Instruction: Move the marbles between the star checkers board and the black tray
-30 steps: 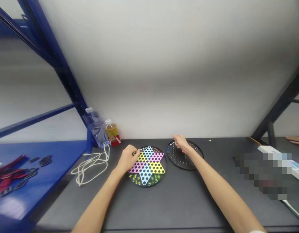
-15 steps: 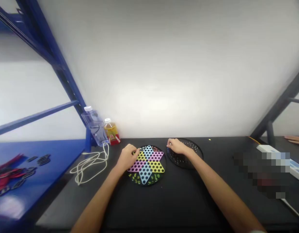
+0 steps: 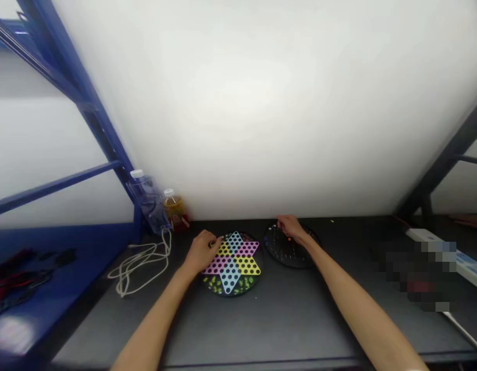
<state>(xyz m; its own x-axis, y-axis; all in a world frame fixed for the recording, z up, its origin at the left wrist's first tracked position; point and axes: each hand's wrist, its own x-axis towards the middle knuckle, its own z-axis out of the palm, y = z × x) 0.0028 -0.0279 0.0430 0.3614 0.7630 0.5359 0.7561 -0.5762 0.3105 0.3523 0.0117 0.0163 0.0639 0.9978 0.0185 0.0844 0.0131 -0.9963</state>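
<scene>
A round Chinese checkers board [image 3: 245, 265] with a star of yellow, pink and blue points lies on the black table. At its upper left edge is my left hand [image 3: 201, 251], fingers curled and thumb over the board; what the fingers close on is hidden. To the right lies a black round board [image 3: 291, 256] with rows of small light marks and a few coloured bits round its rim. My right hand [image 3: 290, 226] hovers at its far side, fingertips pinched together; anything between them is too small to make out. A tiny orange piece [image 3: 289, 239] shows below that hand.
A white cord [image 3: 166, 257] lies looped on the left, before a clear plastic jug [image 3: 151, 203] and a yellow-labelled bottle [image 3: 176, 210]. Red straps with black buckles [image 3: 14, 278] lie on the blue surface. A white power strip [image 3: 424, 237] is at right, beside a blurred-out patch.
My right hand has moved from the left rim of the black board to its far side, a little right. My left hand stays at the star board. The view has shifted slightly.
</scene>
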